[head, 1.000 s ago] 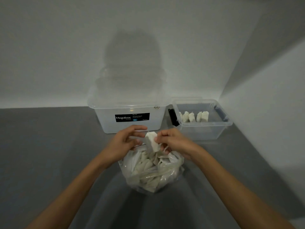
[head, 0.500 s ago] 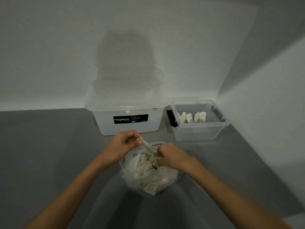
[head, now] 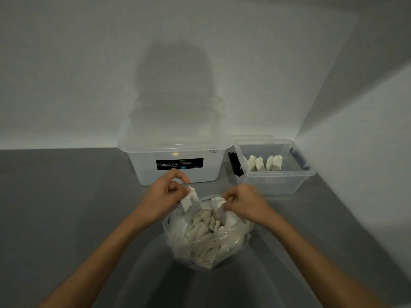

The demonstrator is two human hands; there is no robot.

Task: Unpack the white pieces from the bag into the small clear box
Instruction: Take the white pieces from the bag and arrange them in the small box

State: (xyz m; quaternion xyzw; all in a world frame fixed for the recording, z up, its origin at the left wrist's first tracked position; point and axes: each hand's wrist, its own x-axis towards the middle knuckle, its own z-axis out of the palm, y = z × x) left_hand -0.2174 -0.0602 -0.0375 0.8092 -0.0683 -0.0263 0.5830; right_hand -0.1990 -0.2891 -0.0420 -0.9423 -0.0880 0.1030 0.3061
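Note:
A clear plastic bag (head: 206, 245) full of white pieces stands on the grey surface in front of me. My left hand (head: 164, 196) pinches one white piece (head: 190, 200) at the bag's left rim. My right hand (head: 244, 202) grips another white piece (head: 219, 202) at the bag's mouth on the right. The small clear box (head: 275, 181) sits at the back right near the corner, with several white pieces (head: 263, 163) standing in a row inside it.
A larger clear storage box (head: 175, 161) with a black Megabox label stands behind the bag against the back wall, to the left of the small box. White walls meet in a corner at the right.
The piece both hands held above the bag passed to my left hand at the rim. My right hand dipped into the bag and came up gripping a second piece.

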